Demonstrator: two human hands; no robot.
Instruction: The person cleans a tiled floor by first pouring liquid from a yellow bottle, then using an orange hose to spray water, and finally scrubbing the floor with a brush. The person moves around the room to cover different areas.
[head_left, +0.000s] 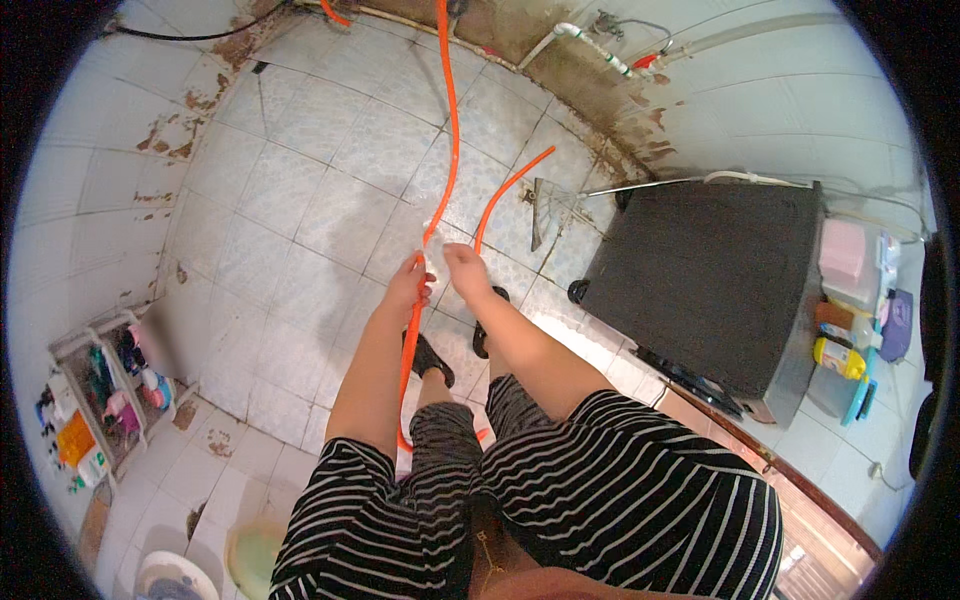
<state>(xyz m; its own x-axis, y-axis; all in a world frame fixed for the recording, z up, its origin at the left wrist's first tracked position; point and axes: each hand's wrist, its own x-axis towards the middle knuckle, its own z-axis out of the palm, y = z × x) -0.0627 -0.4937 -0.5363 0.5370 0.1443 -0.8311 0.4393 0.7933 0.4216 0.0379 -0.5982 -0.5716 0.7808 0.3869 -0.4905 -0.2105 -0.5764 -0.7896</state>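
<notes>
My left hand is closed around a bright orange flexible hose. The hose comes down from the far wall, passes through the fingers and runs on past my left forearm toward my feet. Just to the right, my right hand is held with its fingers curled. Whether anything is between those fingers is too blurred to tell. Another orange hose length lies on the floor beyond that hand, its free end pointing away to the right. Its near part disappears behind my right hand and forearm.
A dark-topped washing machine stands on the right. Behind it are bottles and a pink box. A floor squeegee lies beside it. On the left is a rack of toiletries. White pipes run along the far wall.
</notes>
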